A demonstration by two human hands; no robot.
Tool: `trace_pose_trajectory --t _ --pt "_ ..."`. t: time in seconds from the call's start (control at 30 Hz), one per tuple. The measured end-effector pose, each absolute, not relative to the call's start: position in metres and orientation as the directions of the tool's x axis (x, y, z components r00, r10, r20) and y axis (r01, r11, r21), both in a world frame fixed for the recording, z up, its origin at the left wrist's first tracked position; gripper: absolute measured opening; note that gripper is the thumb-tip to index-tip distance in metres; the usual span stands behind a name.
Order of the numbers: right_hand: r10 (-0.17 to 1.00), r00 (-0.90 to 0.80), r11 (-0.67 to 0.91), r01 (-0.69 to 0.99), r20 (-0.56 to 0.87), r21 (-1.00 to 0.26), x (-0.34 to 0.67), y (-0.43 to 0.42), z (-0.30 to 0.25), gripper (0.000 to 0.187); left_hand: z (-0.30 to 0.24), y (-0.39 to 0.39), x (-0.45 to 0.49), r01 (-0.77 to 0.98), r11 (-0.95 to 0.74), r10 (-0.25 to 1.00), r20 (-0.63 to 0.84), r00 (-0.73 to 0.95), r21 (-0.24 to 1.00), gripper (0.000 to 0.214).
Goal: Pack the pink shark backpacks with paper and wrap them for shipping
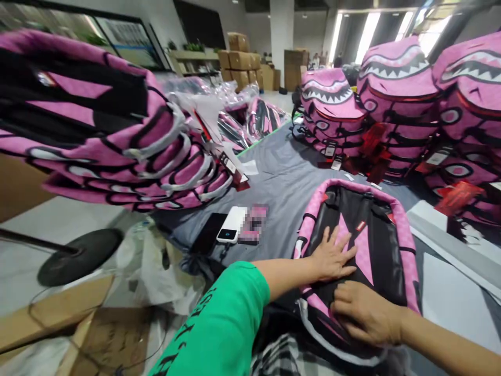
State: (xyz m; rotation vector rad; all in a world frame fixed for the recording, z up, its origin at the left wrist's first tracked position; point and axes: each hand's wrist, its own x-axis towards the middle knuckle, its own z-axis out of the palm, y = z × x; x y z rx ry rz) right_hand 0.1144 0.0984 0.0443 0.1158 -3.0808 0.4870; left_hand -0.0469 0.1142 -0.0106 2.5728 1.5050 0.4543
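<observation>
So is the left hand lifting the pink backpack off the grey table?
No, the left hand lies flat with fingers spread on the pink backpack, which rests on the grey table.

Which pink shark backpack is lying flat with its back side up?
The backpack under both hands, black back panel up. The others are stacked, shark teeth showing.

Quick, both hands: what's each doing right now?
Left hand: open, flat on the pink backpack.
Right hand: fingers curled, pressing the backpack's lower edge.
</observation>
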Motion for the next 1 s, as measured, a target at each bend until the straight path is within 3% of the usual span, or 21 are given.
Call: trace_pose_trajectory --t 0.1,0.23,0.37,0.47,0.57,0.67,0.77,0.87,0.93,1.0 --pt "0.025 -0.997 0.942 -0.003 0.078 -0.336 0.116 0.104 0.024 0.030 -0.020 0.115 -0.050 0.894 -0.389 0.921 0.130 0.368 0.222 0.066" --pt "-0.015 -0.966 0.931 -0.108 0.258 -0.349 0.129 0.120 -0.019 0.039 -0.031 0.115 -0.046 0.893 -0.384 0.922 0.156 0.355 0.235 0.059" --pt "0.023 -0.952 0.950 -0.075 0.306 -0.303 0.134 0.125 -0.039 0.038 -0.037 0.120 -0.043 0.902 -0.371 0.923 0.194 0.332 0.221 0.056" --pt "0.010 -0.946 0.977 -0.059 0.323 -0.203 0.128 0.121 -0.023 0.035 -0.043 0.120 -0.042 0.913 -0.365 0.922 0.208 0.328 0.181 0.056" --pt "-0.015 -0.908 1.000 -0.023 0.418 -0.013 0.120 0.119 0.002 0.034 -0.042 0.114 -0.039 0.907 -0.403 0.907 0.187 0.378 0.121 0.060" --pt "0.167 -0.822 0.973 0.227 0.545 0.043 0.112 0.128 0.012 0.035 -0.027 0.097 -0.042 0.872 -0.477 0.877 0.130 0.463 0.114 0.064" --pt "0.437 -0.661 0.858 0.511 0.610 -0.061 0.104 0.141 -0.008 0.038 -0.005 0.068 -0.058 0.825 -0.493 0.870 0.125 0.478 0.278 0.047" --pt "0.478 -0.688 0.826 0.563 0.546 -0.014 0.098 0.146 -0.038 0.039 0.006 0.031 -0.094 0.838 -0.359 0.926 0.271 0.263 0.410 0.036" --pt "0.469 -0.738 0.836 0.549 0.485 0.028 0.096 0.144 -0.051 0.041 0.003 0.008 -0.128 0.910 -0.116 0.918 0.392 -0.054 0.399 0.030" --pt "0.479 -0.741 0.829 0.558 0.470 0.035 0.096 0.141 -0.054 0.042 -0.005 -0.007 -0.163 0.919 0.158 0.854 0.417 -0.311 0.362 0.030"
